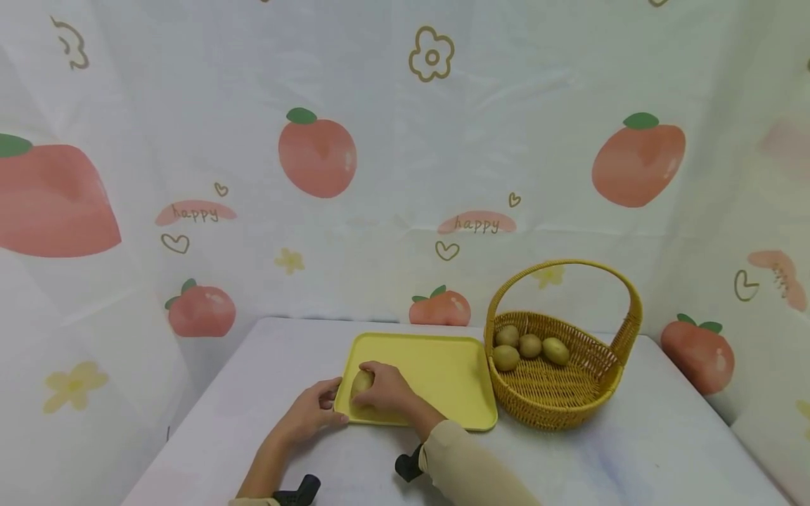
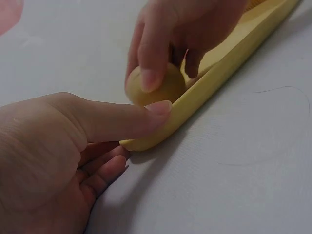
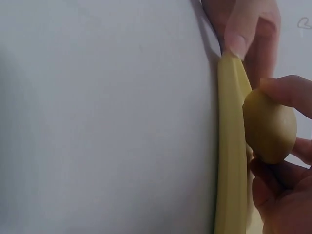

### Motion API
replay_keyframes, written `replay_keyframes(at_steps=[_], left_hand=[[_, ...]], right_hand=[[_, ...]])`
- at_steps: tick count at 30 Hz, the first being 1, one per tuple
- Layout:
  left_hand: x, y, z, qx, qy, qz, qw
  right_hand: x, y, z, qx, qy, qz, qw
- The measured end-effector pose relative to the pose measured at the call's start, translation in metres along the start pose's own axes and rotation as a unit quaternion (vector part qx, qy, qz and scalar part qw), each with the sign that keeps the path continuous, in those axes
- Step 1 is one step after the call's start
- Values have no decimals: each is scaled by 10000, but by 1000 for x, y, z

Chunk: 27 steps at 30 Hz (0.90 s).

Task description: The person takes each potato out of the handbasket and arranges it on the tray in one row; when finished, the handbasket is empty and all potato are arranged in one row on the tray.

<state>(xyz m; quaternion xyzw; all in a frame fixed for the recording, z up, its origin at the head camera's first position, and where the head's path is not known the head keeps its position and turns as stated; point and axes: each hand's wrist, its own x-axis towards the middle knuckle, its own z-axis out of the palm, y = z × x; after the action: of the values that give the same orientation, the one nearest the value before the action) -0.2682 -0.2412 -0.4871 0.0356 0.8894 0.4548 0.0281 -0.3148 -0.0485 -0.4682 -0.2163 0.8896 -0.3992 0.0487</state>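
Observation:
A yellow rectangular tray (image 1: pixel 436 376) lies on the table. My right hand (image 1: pixel 387 388) holds a smooth, oval, yellow-brown potato (image 3: pixel 270 126) at the tray's near left corner, thumb and fingers on either side of it. Whether the potato touches the tray floor I cannot tell. At that same corner my left hand (image 1: pixel 310 411) grips the tray, its thumb (image 2: pixel 158 108) over the rim and the other fingers around the outside, partly hidden.
To the right of the tray stands a woven wicker basket (image 1: pixel 550 418) with a tall arched handle. Several potatoes (image 1: pixel 530 346) sit at its left and back. A white cloth with fruit prints (image 1: pixel 436 309) hangs behind the white table (image 1: pixel 607 457).

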Motion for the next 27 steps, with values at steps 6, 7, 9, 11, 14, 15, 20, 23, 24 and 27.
replay_keyframes(at_steps=[6, 7, 9, 11, 14, 15, 20, 23, 24, 27], left_hand=[[0, 0, 0, -27, -42, 135, 9999], [0, 0, -1, -34, -61, 161, 9998], [0, 0, -1, -33, -72, 162, 9998], [0, 0, -1, -32, -70, 141, 9999], [0, 1, -1, -25, -62, 98, 9999], [0, 0, -1, -27, -58, 97, 9999], [-1, 1, -1, -50, -14, 61, 10000], [-1, 1, 0, -59, -18, 55, 10000], [-1, 2, -1, -57, -24, 59, 10000], [-1, 2, -1, -45, -3, 38, 10000]], right_hand=[[5, -11, 8, -169, -47, -66, 9998], [6, -11, 8, -218, -45, -83, 9997], [6, -12, 10, -272, -34, -84, 9996], [5, -11, 11, -244, -38, -39, 9997], [4, -10, 11, -65, -39, 26, 10000], [4, -10, 12, 6, -40, 29, 10000], [4, -7, 12, 85, -55, 15, 9999], [3, -4, 11, 161, -28, -93, 9998], [2, -2, 10, 189, -21, -113, 9998], [0, 3, 6, 287, -37, -204, 9994]])
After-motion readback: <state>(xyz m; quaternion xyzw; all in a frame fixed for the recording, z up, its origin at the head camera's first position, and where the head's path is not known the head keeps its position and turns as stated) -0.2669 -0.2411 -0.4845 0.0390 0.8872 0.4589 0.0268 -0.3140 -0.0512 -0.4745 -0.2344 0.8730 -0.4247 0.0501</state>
